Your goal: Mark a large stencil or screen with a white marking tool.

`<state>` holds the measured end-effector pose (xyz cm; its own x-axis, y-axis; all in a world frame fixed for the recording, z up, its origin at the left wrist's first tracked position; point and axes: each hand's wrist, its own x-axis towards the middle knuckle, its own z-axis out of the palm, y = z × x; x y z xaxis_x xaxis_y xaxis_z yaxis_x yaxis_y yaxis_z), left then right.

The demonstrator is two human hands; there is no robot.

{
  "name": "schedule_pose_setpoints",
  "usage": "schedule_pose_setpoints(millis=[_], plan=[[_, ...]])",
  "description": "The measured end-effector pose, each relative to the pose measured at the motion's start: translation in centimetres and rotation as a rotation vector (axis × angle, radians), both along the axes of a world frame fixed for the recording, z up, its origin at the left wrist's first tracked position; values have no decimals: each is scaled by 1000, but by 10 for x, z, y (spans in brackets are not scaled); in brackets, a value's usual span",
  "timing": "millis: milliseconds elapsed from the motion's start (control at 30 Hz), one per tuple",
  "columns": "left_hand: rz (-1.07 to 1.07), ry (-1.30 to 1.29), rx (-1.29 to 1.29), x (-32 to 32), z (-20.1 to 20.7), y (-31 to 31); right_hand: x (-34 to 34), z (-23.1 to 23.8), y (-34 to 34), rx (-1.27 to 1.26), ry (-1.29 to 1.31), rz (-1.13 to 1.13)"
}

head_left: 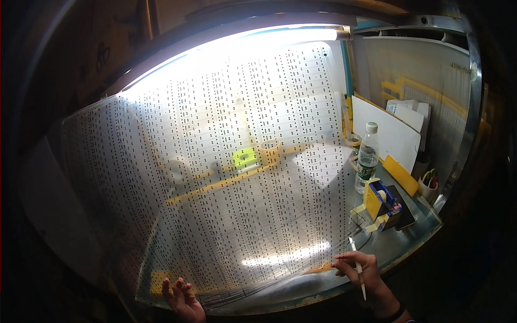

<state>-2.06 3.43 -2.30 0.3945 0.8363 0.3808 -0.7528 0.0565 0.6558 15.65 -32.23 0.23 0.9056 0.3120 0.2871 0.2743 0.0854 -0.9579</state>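
I'm seeing one bright tube light (237, 46) along the table's far side, blown out on my feed. Dark brown panel (91, 59) above it, upper left. Right side: pale upright panel (441, 59) in a metal frame (474, 81), teal strip (347, 70) near the tube's end. Glass-topped table (401, 247), greenish edge. Outer surroundings near black (too dark for me to read).

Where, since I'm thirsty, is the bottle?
In the head view, the bottle stands on the right side of the table, just beyond the tape dispenser.
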Motion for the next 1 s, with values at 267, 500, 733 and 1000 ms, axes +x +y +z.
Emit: schedule_pose_setpoints(millis=[267, 500, 733, 1000], plan=[[-7, 3, 20, 0, 3, -2, 2, -3, 0, -4, -26, -5], [-13, 10, 9, 1, 4, -4, 1, -4, -1, -4, -20, -28], [83, 95, -92, -7, 7, -5, 2, -1, 6, -18, -32, 1], [51, 91, -73, 5, 15, -16, 0, -3, 0, -40, -14, -68]])
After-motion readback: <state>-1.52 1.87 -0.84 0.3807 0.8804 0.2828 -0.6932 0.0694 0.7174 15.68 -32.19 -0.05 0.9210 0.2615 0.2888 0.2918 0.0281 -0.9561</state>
